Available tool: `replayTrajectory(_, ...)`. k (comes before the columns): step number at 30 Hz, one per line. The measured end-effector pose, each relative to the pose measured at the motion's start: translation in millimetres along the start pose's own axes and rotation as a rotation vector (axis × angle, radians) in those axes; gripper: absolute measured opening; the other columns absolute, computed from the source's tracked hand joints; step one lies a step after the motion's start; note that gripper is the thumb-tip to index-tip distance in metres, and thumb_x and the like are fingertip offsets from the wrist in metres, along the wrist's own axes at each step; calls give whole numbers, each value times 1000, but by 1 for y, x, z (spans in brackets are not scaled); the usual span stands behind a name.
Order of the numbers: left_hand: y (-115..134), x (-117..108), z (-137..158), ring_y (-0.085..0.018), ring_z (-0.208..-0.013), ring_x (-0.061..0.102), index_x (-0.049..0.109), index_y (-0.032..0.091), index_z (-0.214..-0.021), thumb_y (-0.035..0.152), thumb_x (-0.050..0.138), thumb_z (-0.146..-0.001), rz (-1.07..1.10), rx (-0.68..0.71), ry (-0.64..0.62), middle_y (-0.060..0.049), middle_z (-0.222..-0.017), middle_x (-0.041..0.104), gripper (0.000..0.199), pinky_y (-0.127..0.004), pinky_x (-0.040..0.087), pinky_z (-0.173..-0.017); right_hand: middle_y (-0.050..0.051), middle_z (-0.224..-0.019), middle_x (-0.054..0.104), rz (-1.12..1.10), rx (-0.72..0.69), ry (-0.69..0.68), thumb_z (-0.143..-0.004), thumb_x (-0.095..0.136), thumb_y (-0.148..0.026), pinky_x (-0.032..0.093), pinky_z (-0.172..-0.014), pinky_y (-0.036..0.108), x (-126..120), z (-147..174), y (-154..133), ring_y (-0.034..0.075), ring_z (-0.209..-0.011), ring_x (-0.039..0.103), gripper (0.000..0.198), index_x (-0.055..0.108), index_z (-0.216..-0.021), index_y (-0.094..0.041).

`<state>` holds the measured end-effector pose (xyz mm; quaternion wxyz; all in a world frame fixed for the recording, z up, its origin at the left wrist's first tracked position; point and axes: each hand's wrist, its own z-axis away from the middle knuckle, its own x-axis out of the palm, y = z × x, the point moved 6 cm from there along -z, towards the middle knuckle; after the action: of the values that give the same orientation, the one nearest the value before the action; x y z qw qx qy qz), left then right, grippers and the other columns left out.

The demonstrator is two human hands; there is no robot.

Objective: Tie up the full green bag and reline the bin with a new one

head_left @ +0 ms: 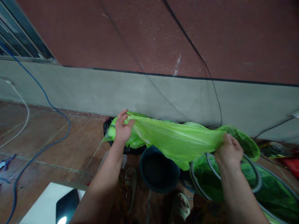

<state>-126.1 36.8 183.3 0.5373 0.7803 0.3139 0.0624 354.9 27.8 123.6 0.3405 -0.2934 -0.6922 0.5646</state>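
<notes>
A thin bright-green plastic bag point(173, 137) is stretched sideways in front of me, above the floor by the wall. My left hand point(123, 127) holds its left end between thumb and bent fingers. At the other end, my right hand point(229, 151) is closed around the bunched plastic. A dark blue round tub point(160, 171) stands below the bag, between my feet and the wall. Under my right forearm are green-lined hoops point(257, 177) with grey rims, overlapping one another. More green plastic point(135, 141) lies beyond my left hand, over a black bag point(107, 127).
A phone point(67, 205) lies on a white surface point(43, 202) at lower left. A blue cable point(53, 107) and a white cable point(26, 115) cross the tiled floor on the left. Thin dark wires hang down the red and grey wall point(105, 90). A red item point(291, 166) lies far right.
</notes>
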Motion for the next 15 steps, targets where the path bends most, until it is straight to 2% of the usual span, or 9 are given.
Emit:
replayTrajectory(2,-1,5,2,-19,-87,65,64,20,-75,33,65,-81,128,-72,-65,-3,-89,70,14,-31,53,-82,2,-87,63,83,-57,-33,-81,68,-45,58,-86,44,2,6,-4,22,-85,64,27,64,-93,-21)
replayTrajectory(5,12,21,15,-14,-67,53,56,21,-71,38,61,-87,99,-30,-208,3,-68,57,24,-27,46,-67,10,-123,65,320,-382,-151,-83,71,-50,51,-104,52,14,38,-31,27,-112,64,54,61,-125,-18)
replayTrajectory(6,20,29,22,-14,-66,51,53,21,-69,37,61,-89,38,30,-264,4,-66,53,26,-26,44,-67,13,-130,64,379,-480,-248,-84,72,-50,50,-106,54,23,55,-40,29,-117,64,58,60,-131,-18)
replayTrajectory(9,41,60,49,-16,-71,53,50,22,-69,34,58,-94,-147,235,-486,3,-66,51,29,-28,45,-73,14,-136,64,389,-622,-685,-91,68,-46,51,-107,53,56,114,-53,30,-126,62,55,58,-139,-21)
replayTrajectory(12,53,89,77,-19,-81,61,59,22,-80,28,56,-96,-232,388,-705,-1,-76,63,18,-31,48,-81,13,-138,67,376,-644,-969,-94,66,-43,50,-110,51,79,159,-53,29,-129,62,48,60,-138,-24)
replayTrajectory(14,54,100,90,-21,-88,65,63,21,-95,23,54,-97,-259,413,-784,-4,-86,69,10,-32,50,-84,11,-129,72,358,-575,-1026,-95,64,-43,52,-106,48,87,170,-46,28,-120,67,42,65,-133,-24)
replayTrajectory(15,54,104,94,-21,-89,66,64,20,-102,22,53,-97,-273,402,-804,-5,-90,71,12,-32,51,-84,10,-121,76,346,-528,-1016,-96,64,-44,54,-102,46,90,169,-41,27,-113,70,37,68,-127,-24)
